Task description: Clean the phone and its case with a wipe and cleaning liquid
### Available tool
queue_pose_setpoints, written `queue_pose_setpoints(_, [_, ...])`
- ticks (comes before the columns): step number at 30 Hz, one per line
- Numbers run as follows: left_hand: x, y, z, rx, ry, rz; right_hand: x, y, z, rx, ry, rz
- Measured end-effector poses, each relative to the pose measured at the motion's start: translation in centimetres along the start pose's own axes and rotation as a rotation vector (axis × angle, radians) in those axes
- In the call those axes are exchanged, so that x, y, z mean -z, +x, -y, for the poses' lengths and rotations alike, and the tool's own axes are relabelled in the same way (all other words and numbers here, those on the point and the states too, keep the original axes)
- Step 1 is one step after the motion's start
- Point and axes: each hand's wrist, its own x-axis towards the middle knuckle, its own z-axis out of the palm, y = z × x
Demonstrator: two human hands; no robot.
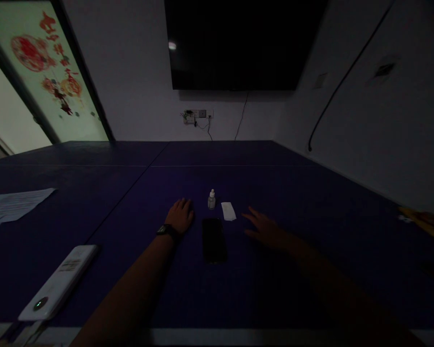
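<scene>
My left hand (180, 215) lies flat on the dark blue table (130, 289), fingers stretched out and nothing in it; a dark watch sits on that wrist. Just right of it stands a small clear bottle (211, 201) with a white cap. A black smartphone (213, 241) lies face up between my arms, its screen dark. Beside the bottle, a small white stack of paper or cloth (228, 211) rests on the table; I cannot tell which. My right hand (262, 226) is to the right of this stack, fingers spread and holding nothing.
A white power bank-like device (61, 282) with a cable lies at the near left. Printed sheets (14, 207) are farther left. Something yellow (425, 221) sits at the right edge. A large screen (246, 43) hangs on the wall above sockets (197, 115). The room is dim.
</scene>
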Motion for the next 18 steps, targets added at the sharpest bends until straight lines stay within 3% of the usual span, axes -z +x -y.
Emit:
queue_pose_setpoints(2, [-0.3,-0.1,0.0,0.005,0.021,0.043,0.1,-1.1,-1.1,-0.027,0.018,0.054])
queue_pose_setpoints(5, [-0.4,-0.3,-0.1,0.014,0.044,0.089,-0.3,-1.0,-1.9,-0.093,0.016,0.032])
queue_pose_setpoints(13, [0.5,-0.8,0.1,-0.058,0.064,0.139,-1.5,4.8,-1.1,-0.186,-0.058,-0.125])
queue_pose_setpoints(18, [1.0,-0.9,0.3,-0.076,0.054,0.141,-2.2,5.6,-1.2,-0.16,-0.079,-0.158])
